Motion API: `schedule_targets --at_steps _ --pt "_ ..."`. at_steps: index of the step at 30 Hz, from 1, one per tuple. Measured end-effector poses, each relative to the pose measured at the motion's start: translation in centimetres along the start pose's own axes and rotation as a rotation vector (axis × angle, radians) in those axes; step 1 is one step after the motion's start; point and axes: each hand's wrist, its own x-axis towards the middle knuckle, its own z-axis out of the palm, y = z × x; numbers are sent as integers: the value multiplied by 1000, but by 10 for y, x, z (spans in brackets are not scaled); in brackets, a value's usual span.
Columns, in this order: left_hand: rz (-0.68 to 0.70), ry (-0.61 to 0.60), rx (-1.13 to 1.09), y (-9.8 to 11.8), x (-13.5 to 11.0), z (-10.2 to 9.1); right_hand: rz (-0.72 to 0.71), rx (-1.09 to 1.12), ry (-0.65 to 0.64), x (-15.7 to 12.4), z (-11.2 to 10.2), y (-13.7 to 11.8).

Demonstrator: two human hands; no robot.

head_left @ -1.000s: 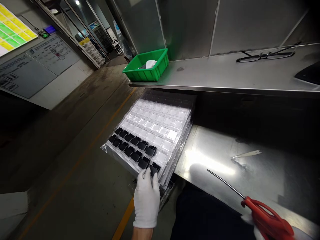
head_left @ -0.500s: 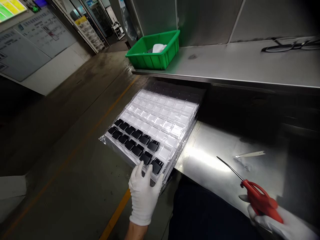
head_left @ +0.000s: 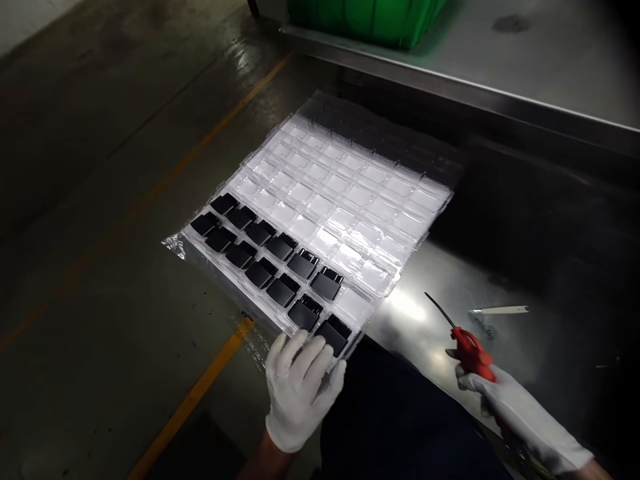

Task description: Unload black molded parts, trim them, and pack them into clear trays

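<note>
Tray: a clear, pocketed tray (head_left: 320, 203) lies at the left edge of the steel tabletop (head_left: 440, 267), mostly beyond it above the floor; its support is hidden.
Tray handling: judged light and thin-walled, apt to flex or crack if lifted by one corner; best taken at the middles of its left and right edges, kept level.
Black parts: two rows of black parts (head_left: 261, 273) sit along the tray's near edge, seven in the nearer row, six behind.
Part handling: judged small, light and stiff; the smooth faces may slip under glove fabric and scratch. Hold by opposite sides, away from the slotted ends.
Left hand: the left gloved hand (head_left: 303, 390) lies over the near edge by the near-right corner, fingers spaced apart; whether they pinch anything cannot be told.
Right hand: the right gloved hand (head_left: 517, 407) is closed round a red tool (head_left: 471, 350), well apart from the left.
Tool handling: judged light and rigid; sound hold at the handle, thin nozzle kept off the parts.
Tabletop, right of tray: pale strip (head_left: 504, 310), lying flat.
</note>
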Motion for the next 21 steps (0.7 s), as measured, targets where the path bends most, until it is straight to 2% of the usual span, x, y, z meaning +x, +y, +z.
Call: schedule_targets --at_steps 3,6,11,14,17,21 --pt "-7 -28 -101 -1 2 2 33 -112 -13 6 10 -21" --pt "-14 -68 -176 -3 4 5 43 -136 -12 20 24 -27" --pt "-3 -63 -237 -8 5 8 82 -315 177 62 46 -28" --pt "-7 -48 -261 -10 5 11 56 -363 236 91 54 -31" --pt "-28 -29 -284 -11 7 14 21 -403 266 119 55 -38" --pt "-72 27 -271 -10 14 16 5 -456 328 153 43 -53"
